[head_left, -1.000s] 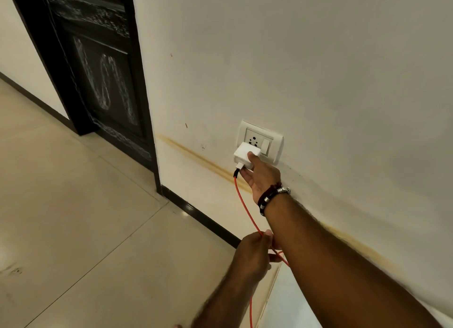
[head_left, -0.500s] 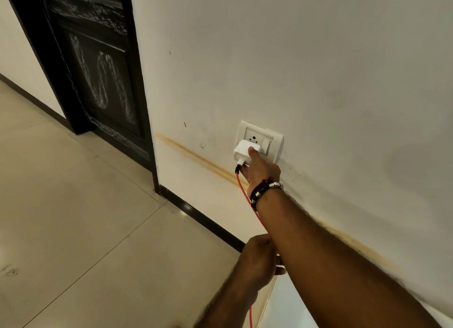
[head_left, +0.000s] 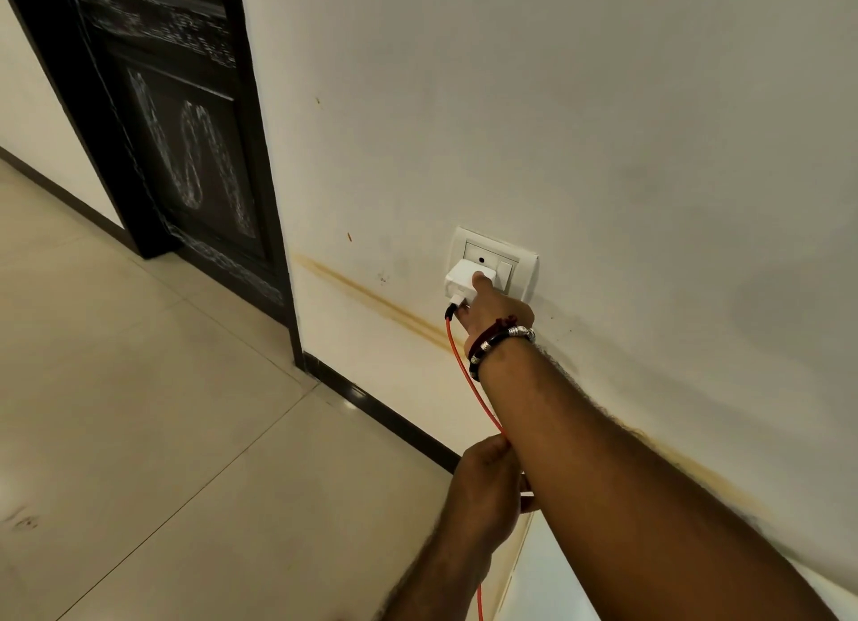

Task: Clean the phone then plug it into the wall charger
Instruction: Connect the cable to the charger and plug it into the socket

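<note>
We have our right hand (head_left: 494, 311) at the socket plate (head_left: 524, 267) low on the wall (head_left: 603, 132), fingers clamped around the white charger (head_left: 459, 280), the forefinger laid along its top and the thumb below by the cable end. The charger sits against the socket face under the earth hole; whether its pins are fully home we cannot tell. Our left hand (head_left: 485, 486) is lower down, close to the wall, fingers curled and pinching the orange cable (head_left: 469, 379) that hangs from the charger's underside and runs on past the bottom edge of the view.

The phone itself is not in sight; we judge it lies at the far end of the cable, below the frame.

The charger is a small, light, rigid block with smooth sides, so it is best gripped across its two flat faces and pushed straight in, never by the cable. The cable is thin and limp; it will swing and tug at the charger if pulled, so we should hold it loosely, with slack. Its black plug collar (head_left: 449, 311) is the stiff part to take when seating it.
</note>
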